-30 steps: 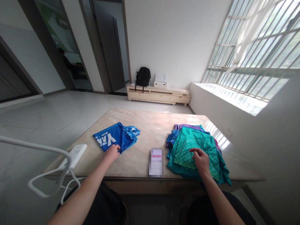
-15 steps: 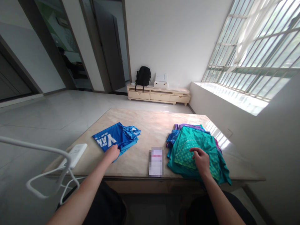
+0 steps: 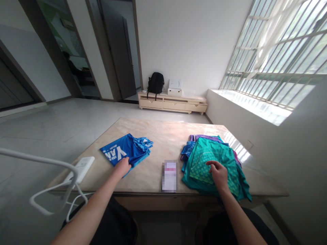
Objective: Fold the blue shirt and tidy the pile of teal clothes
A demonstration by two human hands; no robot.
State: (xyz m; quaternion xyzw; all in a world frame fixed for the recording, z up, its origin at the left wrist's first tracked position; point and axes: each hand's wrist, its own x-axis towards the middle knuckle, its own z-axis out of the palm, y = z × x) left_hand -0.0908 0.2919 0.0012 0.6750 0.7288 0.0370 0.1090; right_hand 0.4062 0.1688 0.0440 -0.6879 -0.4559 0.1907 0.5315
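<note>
A blue garment with white lettering (image 3: 116,148) lies folded on the left part of the marble-look table (image 3: 163,136). My left hand (image 3: 123,166) is closed on its near edge. On the right is a pile of clothes, with a green patterned garment (image 3: 204,153) on top and purple and blue cloth (image 3: 187,149) showing beneath. Over the green garment rests my right hand (image 3: 218,172), its fingers curled; whether they grip any cloth is too small to tell. Between the hands lies a phone-like object (image 3: 170,177) with a blurred screen.
A white power strip (image 3: 83,169) sits at the table's left edge, with a white cable (image 3: 51,157) looping in front. Beyond the table, a low cabinet (image 3: 173,104) holds a black backpack (image 3: 155,83) and a white box (image 3: 175,91). A person (image 3: 73,66) is in the far room.
</note>
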